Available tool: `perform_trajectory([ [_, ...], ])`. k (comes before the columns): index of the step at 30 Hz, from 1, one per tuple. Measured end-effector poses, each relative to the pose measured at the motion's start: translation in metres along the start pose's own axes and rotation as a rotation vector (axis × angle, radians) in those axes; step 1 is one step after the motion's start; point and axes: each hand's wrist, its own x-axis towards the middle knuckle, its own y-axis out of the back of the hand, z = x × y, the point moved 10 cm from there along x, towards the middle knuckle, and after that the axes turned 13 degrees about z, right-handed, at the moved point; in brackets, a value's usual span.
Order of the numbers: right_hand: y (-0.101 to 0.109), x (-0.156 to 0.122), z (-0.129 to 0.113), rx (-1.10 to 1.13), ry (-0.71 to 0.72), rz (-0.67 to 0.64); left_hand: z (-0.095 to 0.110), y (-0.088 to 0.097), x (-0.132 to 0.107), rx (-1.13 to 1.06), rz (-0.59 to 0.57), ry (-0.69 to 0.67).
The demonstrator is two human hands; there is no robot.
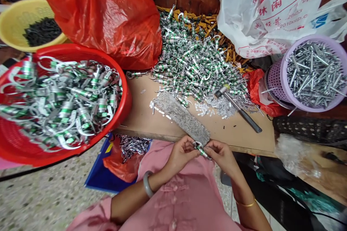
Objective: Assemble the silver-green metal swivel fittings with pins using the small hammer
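Note:
My left hand (184,151) and my right hand (220,153) meet at the table's front edge. Between their fingertips is a small silver metal fitting (201,149) with green bands and a curved white hook; its exact kind I cannot tell. Just beyond it lies a speckled grey stone slab (187,119), its near end close to my fingers. A large heap of similar green-banded fittings (195,61) covers the back of the table. A hammer (240,110) with a black grip rests to the right, beside scattered small flat metal tabs (204,109).
On the left stands a red basket (125,90) full of fittings, with a yellow bowl (12,25) of black pieces behind. A purple basket (279,75) of metal pins stands right. Red (108,18) and white plastic bags (244,18) flank the heap. Below is a blue box (94,177).

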Motion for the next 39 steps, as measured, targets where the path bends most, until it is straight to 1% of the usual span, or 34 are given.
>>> perform_trajectory([
  [2, 0.009, 0.004, -0.005, -0.04, 0.04, 0.037, 0.001, 0.003, 0.001, 0.003, 0.03, -0.022],
  [3, 0.019, 0.008, -0.011, -0.072, 0.083, 0.096, 0.004, 0.006, 0.002, 0.005, 0.051, -0.04],
  [4, 0.034, 0.013, -0.019, -0.113, 0.137, 0.189, 0.008, 0.01, 0.003, 0.005, 0.073, -0.062],
  [7, 0.09, 0.028, -0.049, -0.316, 0.301, 0.589, 0.024, 0.021, 0.006, 0.004, 0.13, -0.127],
  [8, 0.102, 0.034, -0.059, -0.411, 0.336, 0.687, 0.029, 0.024, 0.007, 0.006, 0.138, -0.137],
  [9, 0.109, 0.041, -0.067, -0.513, 0.359, 0.743, 0.032, 0.025, 0.008, 0.012, 0.141, -0.14],
  [10, 0.111, 0.049, -0.073, -0.613, 0.374, 0.759, 0.035, 0.026, 0.01, 0.018, 0.142, -0.14],
  [13, 0.103, 0.069, -0.081, -0.837, 0.395, 0.71, 0.038, 0.025, 0.012, 0.031, 0.133, -0.128],
  [15, 0.099, 0.071, -0.083, -0.914, 0.413, 0.696, 0.038, 0.025, 0.013, 0.03, 0.129, -0.122],
  [17, 0.097, 0.064, -0.086, -0.924, 0.449, 0.704, 0.037, 0.025, 0.013, 0.029, 0.128, -0.118],
  [19, 0.093, 0.052, -0.088, -0.82, 0.501, 0.675, 0.036, 0.025, 0.013, 0.034, 0.128, -0.113],
  [20, 0.087, 0.045, -0.089, -0.733, 0.522, 0.625, 0.036, 0.025, 0.013, 0.037, 0.127, -0.11],
  [21, 0.078, 0.038, -0.09, -0.638, 0.539, 0.548, 0.036, 0.025, 0.012, 0.038, 0.127, -0.108],
  [23, 0.05, 0.023, -0.092, -0.479, 0.561, 0.344, 0.035, 0.025, 0.012, 0.037, 0.123, -0.107],
  [25, 0.02, 0.007, -0.095, -0.41, 0.567, 0.168, 0.036, 0.025, 0.012, 0.035, 0.119, -0.106],
  [26, 0.009, 0.001, -0.096, -0.4, 0.566, 0.121, 0.036, 0.024, 0.012, 0.033, 0.117, -0.107],
  [27, 0.001, -0.002, -0.097, -0.397, 0.564, 0.106, 0.036, 0.024, 0.011, 0.032, 0.116, -0.107],
  [28, -0.003, -0.003, -0.098, -0.403, 0.565, 0.12, 0.036, 0.024, 0.011, 0.028, 0.114, -0.107],
  [30, -0.003, -0.002, -0.101, -0.462, 0.593, 0.193, 0.037, 0.023, 0.011, 0.013, 0.108, -0.107],
  [33, -0.003, 0.002, -0.104, -0.683, 0.69, 0.277, 0.038, 0.022, 0.012, -0.004, 0.101, -0.109],
  [36, -0.009, 0.003, -0.106, -0.864, 0.769, 0.271, 0.038, 0.021, 0.012, -0.008, 0.101, -0.112],
  [39, -0.011, 0.001, -0.108, -0.893, 0.795, 0.262, 0.039, 0.02, 0.012, -0.012, 0.088, -0.114],
])
